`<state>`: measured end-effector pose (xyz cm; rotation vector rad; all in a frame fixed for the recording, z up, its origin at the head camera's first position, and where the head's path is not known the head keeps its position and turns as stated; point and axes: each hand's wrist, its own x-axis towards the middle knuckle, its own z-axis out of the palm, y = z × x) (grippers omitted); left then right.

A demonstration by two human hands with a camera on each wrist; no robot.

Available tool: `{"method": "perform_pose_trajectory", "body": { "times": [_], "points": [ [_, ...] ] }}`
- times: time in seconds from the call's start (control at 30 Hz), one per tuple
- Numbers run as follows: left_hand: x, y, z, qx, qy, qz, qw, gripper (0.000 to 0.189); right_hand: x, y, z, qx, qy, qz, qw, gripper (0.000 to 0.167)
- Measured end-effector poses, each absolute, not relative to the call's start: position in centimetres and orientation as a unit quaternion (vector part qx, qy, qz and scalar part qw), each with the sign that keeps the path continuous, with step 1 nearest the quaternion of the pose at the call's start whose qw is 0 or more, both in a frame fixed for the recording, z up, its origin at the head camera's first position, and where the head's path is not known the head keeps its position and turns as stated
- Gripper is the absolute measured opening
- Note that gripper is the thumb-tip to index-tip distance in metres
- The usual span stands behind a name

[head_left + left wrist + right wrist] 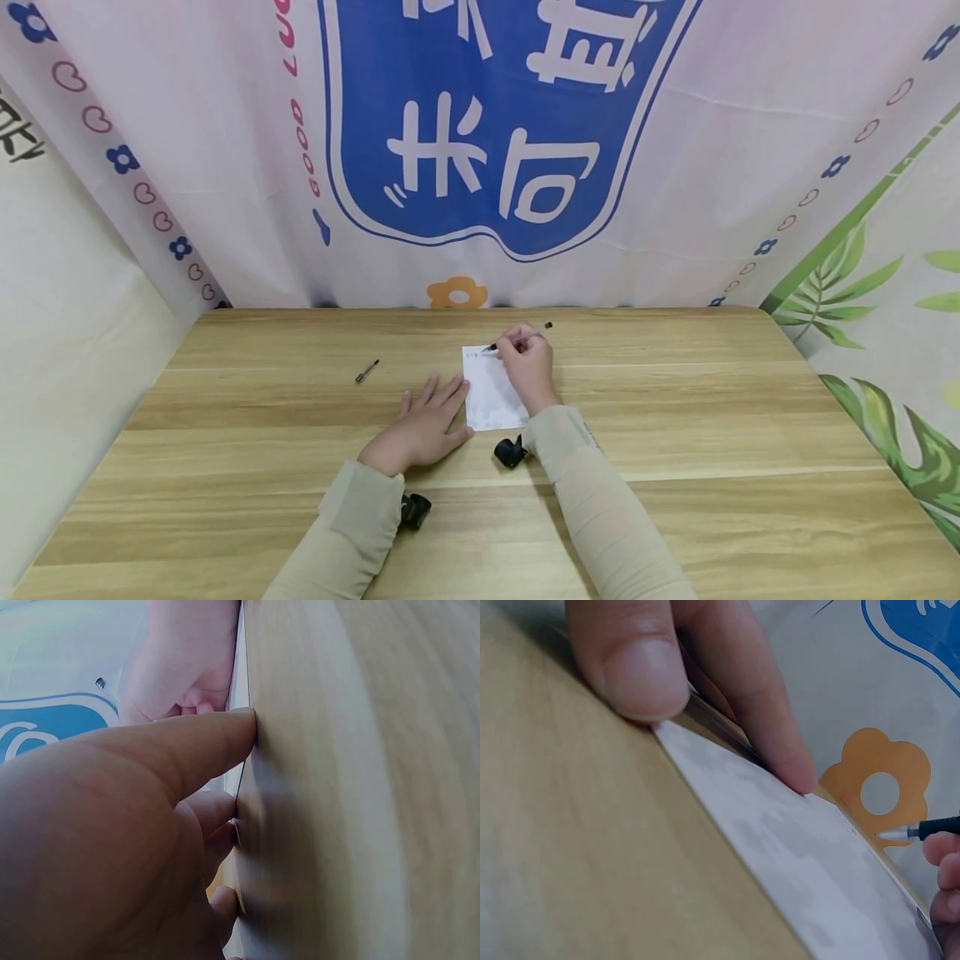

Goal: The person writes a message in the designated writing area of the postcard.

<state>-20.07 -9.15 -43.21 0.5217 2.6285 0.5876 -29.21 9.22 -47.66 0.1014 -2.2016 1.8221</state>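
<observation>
A small white sheet of paper (491, 396) lies on the wooden table, with a short row of dark marks near its top left. My right hand (528, 367) pinches a pen (534, 331), its tip at the paper's upper part beside those marks. In the right wrist view the pen's black grip and clear tip (900, 834) show at the right edge. My left hand (423, 425) rests with fingers spread, thumb and fingertips on the paper's left edge. The left wrist view shows its thumb (202, 746) pressing down, the right hand beyond.
A pen cap (367, 372) lies on the wooden table (247, 433), left of the paper. Black wrist cameras (510, 452) stick out under both sleeves. A printed curtain (247, 150) hangs along the table's far edge.
</observation>
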Motion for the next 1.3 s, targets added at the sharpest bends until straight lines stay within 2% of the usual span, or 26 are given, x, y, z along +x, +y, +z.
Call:
{"method": "perform_pose_trajectory", "body": {
  "times": [0.13,1.3],
  "points": [
    [-20.03,-9.16,-43.22,0.188,0.939,0.211,0.195,0.069,-29.23,9.25,-47.75,0.035,-0.763,0.627,0.155,0.011],
    [-20.21,-9.20,-43.44,0.191,0.940,0.208,0.193,0.070,-29.34,9.27,-47.82,0.052,-0.766,0.628,0.130,0.013]
  ]
}}
